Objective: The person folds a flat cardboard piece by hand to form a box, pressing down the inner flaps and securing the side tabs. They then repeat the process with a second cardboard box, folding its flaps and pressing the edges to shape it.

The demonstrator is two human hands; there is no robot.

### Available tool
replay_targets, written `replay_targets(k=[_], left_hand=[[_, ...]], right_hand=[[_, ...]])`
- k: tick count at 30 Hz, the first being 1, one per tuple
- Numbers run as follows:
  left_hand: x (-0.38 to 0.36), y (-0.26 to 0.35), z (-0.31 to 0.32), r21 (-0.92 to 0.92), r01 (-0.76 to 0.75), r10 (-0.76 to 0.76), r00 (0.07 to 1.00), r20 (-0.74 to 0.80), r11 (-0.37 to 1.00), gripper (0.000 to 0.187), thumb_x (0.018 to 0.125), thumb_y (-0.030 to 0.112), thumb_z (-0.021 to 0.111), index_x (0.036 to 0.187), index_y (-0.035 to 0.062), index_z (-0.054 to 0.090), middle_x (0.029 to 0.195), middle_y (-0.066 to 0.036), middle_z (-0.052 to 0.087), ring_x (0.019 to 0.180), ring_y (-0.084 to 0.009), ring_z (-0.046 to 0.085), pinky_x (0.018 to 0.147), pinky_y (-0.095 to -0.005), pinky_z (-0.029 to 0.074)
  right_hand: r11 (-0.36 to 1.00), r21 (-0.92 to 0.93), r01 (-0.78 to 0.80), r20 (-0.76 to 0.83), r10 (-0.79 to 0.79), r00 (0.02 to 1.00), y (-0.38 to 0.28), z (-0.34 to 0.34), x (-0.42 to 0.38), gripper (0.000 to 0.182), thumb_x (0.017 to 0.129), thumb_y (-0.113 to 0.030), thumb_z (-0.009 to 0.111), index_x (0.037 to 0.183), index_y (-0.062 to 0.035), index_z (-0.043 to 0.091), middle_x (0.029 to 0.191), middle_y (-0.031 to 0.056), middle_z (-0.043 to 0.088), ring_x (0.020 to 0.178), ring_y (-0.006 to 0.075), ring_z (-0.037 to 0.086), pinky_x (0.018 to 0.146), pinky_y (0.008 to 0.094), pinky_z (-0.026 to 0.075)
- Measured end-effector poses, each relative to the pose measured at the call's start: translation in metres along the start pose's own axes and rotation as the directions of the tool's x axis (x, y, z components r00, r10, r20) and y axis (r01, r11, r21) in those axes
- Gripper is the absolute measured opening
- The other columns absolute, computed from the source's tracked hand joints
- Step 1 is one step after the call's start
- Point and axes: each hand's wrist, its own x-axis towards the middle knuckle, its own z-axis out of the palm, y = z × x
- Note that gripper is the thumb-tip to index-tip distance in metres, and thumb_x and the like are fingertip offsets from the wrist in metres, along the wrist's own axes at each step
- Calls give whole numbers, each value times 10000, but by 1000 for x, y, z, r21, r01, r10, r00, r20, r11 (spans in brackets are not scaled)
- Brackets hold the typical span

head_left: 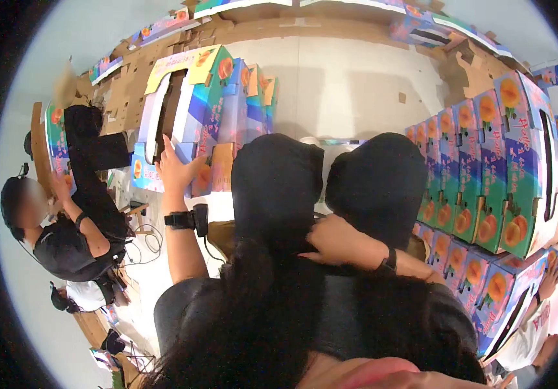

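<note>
My left hand (178, 170) rests against the near end of a printed fruit carton (198, 87) at left. Its fingers are spread, with the fingertips by the dark handle slot and the thumb out to the right; a black strap device is on that wrist. The carton has a yellow top flap and peach pictures. More cartons (232, 110) stand in a row behind it. My right hand (340, 241) lies on my lap between my black-trousered thighs, its fingers loosely bent and apart, partly hidden, with nothing visible in them.
Stacked peach cartons (467, 162) rise close on my right. Flattened brown cardboard (120, 91) lies at the back left. A seated person (65, 240) works at a carton on the left, near a loose cable (152, 241). Another person's hand (553, 275) touches cartons at far right.
</note>
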Motion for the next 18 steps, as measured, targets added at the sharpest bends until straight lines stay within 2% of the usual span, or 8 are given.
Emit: replay_targets(k=[3, 6, 9, 10, 13, 14, 18], left_hand=[[-5, 4, 6, -65, -37, 26, 985, -169, 997, 1297, 575, 521, 880, 1609, 115, 209, 1403, -242, 544, 1361, -378, 473, 1193, -588, 186], [-3, 1, 11, -148, -93, 52, 964, -260, 985, 1295, 558, 496, 887, 1598, 96, 228, 1427, -222, 536, 1373, -363, 469, 1190, -577, 189], [-5, 0, 16, -172, -105, 43, 943, -331, 979, 1274, 551, 496, 890, 1582, 81, 266, 1446, -213, 528, 1380, -349, 467, 1189, -572, 186], [-4, -2, 19, -197, -141, 60, 927, -369, 970, 1238, 548, 489, 890, 1560, 69, 312, 1463, -213, 518, 1388, -332, 466, 1186, -575, 187], [-7, 7, 15, -241, -101, 1, 924, -382, 965, 1149, 547, 490, 892, 1498, 71, 402, 1431, -187, 545, 1364, -315, 488, 1176, -582, 199], [-8, 7, 14, -239, -113, 9, 917, -400, 964, 1118, 549, 494, 892, 1473, 73, 424, 1410, -175, 557, 1351, -310, 497, 1173, -583, 203], [-18, -5, 8, -251, -218, 69, 867, -494, 943, 1008, 564, 508, 884, 1387, 80, 489, 1338, -137, 588, 1305, -294, 521, 1165, -586, 213]], right_hand=[[1000, 13, -12, -5, 12, 1000, 1, 2, -2, 570, 926, -563, 605, 762, -29, 724, 751, 180, 684, 758, 370, 667, 708, 469, 517], [996, 69, -48, 9, 47, 999, 3, -4, -4, 599, 910, -581, 614, 779, -10, 740, 761, 198, 699, 759, 407, 689, 717, 487, 550], [997, 69, -18, -51, 21, 998, 3, -6, -5, 591, 904, -580, 623, 791, -13, 744, 753, 205, 692, 739, 415, 681, 693, 471, 555], [997, 73, -19, -57, 23, 998, 2, -8, -6, 532, 892, -543, 660, 760, -33, 730, 749, 186, 688, 734, 406, 674, 674, 466, 551], [993, 109, 51, -137, -36, 990, 3, -11, -3, 465, 878, -486, 698, 708, -53, 697, 735, 162, 679, 718, 391, 667, 653, 474, 537], [994, 90, 65, -216, -45, 975, 2, -9, -3, 452, 866, -440, 722, 646, -57, 626, 696, 140, 652, 679, 380, 643, 608, 474, 506], [991, 105, 81, -359, -38, 933, 2, -18, -9, 461, 861, -396, 727, 613, -50, 550, 647, 134, 598, 634, 364, 609, 563, 461, 467]])
